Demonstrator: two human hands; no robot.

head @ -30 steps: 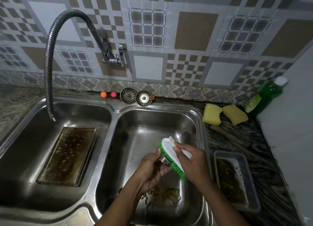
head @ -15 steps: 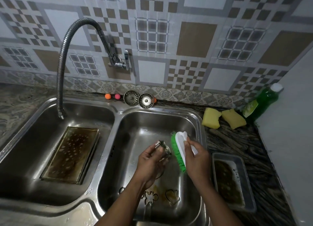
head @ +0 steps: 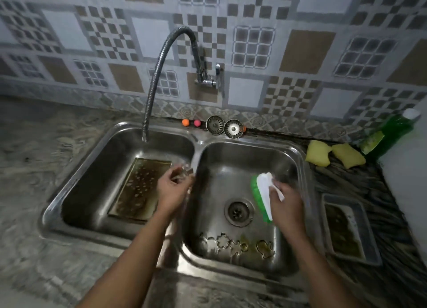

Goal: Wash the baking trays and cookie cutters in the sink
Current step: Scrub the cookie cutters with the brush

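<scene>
My left hand point(head: 172, 187) pinches a small metal cookie cutter point(head: 186, 171) over the divider between the two sink basins; motion blur hides its shape. My right hand point(head: 285, 201) grips a white-and-green scrub brush point(head: 262, 193) above the right basin point(head: 286, 159). Several metal cookie cutters point(head: 233, 245) lie along the right basin's near edge. A greasy baking tray point(head: 141, 188) lies flat in the left basin point(head: 97, 173). A second dirty tray point(head: 346, 229) sits on the counter to the right of the sink.
A flexible faucet point(head: 159, 69) hangs over the left basin, with no water visible. Two strainers point(head: 224, 125) and small coloured balls point(head: 190, 122) stand on the sink's back ledge. Two yellow sponges point(head: 335, 155) and a green soap bottle point(head: 390, 132) sit at the right.
My left hand has carried the cookie cutter leftward, from beside the brush to the basin divider. The brush hand stays over the right basin. The camera view has shifted to the left.
</scene>
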